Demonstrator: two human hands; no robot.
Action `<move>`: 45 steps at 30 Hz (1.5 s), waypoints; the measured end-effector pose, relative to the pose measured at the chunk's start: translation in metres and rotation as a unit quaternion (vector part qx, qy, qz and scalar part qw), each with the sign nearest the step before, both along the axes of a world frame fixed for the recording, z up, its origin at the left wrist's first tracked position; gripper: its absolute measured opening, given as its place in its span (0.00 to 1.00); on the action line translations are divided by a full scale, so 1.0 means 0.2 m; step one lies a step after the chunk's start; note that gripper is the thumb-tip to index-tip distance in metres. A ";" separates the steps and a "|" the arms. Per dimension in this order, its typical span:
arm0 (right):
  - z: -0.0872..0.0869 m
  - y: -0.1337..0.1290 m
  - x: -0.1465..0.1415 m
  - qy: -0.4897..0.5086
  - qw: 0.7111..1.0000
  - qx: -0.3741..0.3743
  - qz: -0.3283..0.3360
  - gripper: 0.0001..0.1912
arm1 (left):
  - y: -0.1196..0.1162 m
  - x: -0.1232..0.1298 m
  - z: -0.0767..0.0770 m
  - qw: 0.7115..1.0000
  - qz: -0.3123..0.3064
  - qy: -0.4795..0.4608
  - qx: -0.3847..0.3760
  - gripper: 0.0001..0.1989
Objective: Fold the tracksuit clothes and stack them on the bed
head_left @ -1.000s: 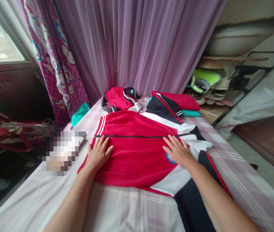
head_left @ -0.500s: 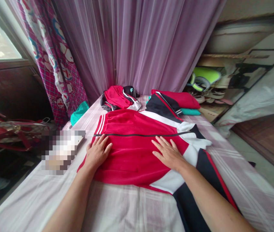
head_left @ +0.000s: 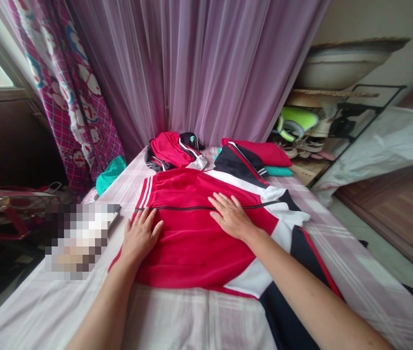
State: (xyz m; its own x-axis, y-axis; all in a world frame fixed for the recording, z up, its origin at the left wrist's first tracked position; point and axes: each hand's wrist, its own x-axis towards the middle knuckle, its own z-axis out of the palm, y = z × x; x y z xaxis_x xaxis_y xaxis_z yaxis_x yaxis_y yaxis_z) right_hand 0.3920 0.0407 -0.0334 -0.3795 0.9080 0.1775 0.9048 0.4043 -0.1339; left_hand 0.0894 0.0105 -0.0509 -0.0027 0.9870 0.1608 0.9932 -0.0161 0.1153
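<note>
Red, white and navy fabric jacket (head_left: 188,253), one: laid out across the middle of a worktop (head_left: 177,321) draped in pale checked cloth, striped hem toward the left edge, white collar (head_left: 288,212) toward the right edge. Black zip (head_left: 180,208): one line, apparently closed. Left hand (head_left: 141,237): flat near the hem. Right hand (head_left: 232,217): palm down about mid-zip; hands well apart, neither gripping. Condition, by judgement: body spread and largely smooth; body and near sleeve not yet folded. Far edge: crumpled red-and-dark garments (head_left: 170,148) leftward; folded red fabric bundle (head_left: 274,152) rightward.
</note>
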 end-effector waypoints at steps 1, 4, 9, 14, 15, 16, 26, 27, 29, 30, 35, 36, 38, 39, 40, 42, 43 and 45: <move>0.00 0.07 -0.01 -0.006 1.000 -0.026 0.004 0.29 | 0.00 0.00 0.00 1.000 0.001 0.004 0.002 0.27; 0.00 0.28 0.06 -0.033 0.988 -0.117 -0.098 0.29 | -0.01 0.00 0.00 1.000 0.003 0.006 0.005 0.26; 0.00 0.48 0.15 -0.018 0.973 -0.094 -0.212 0.28 | -0.01 0.01 0.01 1.000 0.006 -0.001 0.004 0.26; -0.04 0.53 0.08 -0.022 0.984 -0.042 -0.171 0.26 | -0.01 0.01 0.01 1.000 0.011 0.000 -0.003 0.26; -0.04 0.55 0.07 -0.029 0.981 -0.055 -0.184 0.26 | -0.01 0.01 0.01 1.000 0.011 -0.001 -0.003 0.26; -0.05 0.57 0.06 -0.031 0.978 -0.058 -0.198 0.27 | -0.01 0.01 0.01 1.000 0.012 -0.002 -0.004 0.26; 0.03 0.77 -0.05 -0.026 0.974 -0.060 -0.217 0.25 | -0.01 0.02 0.01 1.000 0.021 -0.005 -0.009 0.26; 0.05 0.79 -0.06 -0.026 0.973 -0.056 -0.221 0.24 | -0.01 0.02 0.01 1.000 0.022 -0.006 -0.008 0.25; 0.09 0.85 -0.07 -0.026 0.971 -0.054 -0.229 0.24 | -0.01 0.01 0.00 1.000 0.024 -0.008 -0.006 0.26; 0.10 0.88 -0.08 -0.027 0.970 -0.059 -0.235 0.23 | -0.01 0.01 0.00 1.000 0.024 -0.010 -0.003 0.25; 0.11 1.02 -0.07 -0.037 0.962 -0.097 -0.251 0.18 | -0.02 0.00 -0.03 1.000 0.020 -0.015 0.015 0.25; 0.11 1.04 -0.07 -0.039 0.963 -0.099 -0.246 0.17 | -0.02 0.00 -0.03 1.000 0.021 -0.016 0.016 0.25; 0.10 1.07 -0.06 -0.039 0.965 -0.090 -0.242 0.15 | -0.02 0.00 -0.04 0.999 0.022 -0.015 0.018 0.25; 0.09 1.08 -0.05 -0.036 0.965 -0.079 -0.246 0.16 | -0.02 0.00 -0.04 1.000 0.021 -0.013 0.019 0.25; 0.09 1.08 -0.05 -0.031 0.964 -0.067 -0.254 0.17 | -0.02 0.00 -0.05 1.000 0.020 -0.012 0.019 0.25; 0.06 1.08 -0.05 -0.020 0.961 -0.044 -0.274 0.20 | -0.02 0.00 -0.05 1.000 0.018 -0.009 0.018 0.25; 0.04 1.09 -0.05 -0.013 0.958 -0.038 -0.282 0.21 | -0.02 -0.01 -0.05 1.000 0.017 -0.009 0.018 0.25; 0.01 1.10 -0.07 -0.002 0.956 -0.030 -0.293 0.21 | -0.02 -0.01 -0.05 1.000 0.015 -0.011 0.017 0.25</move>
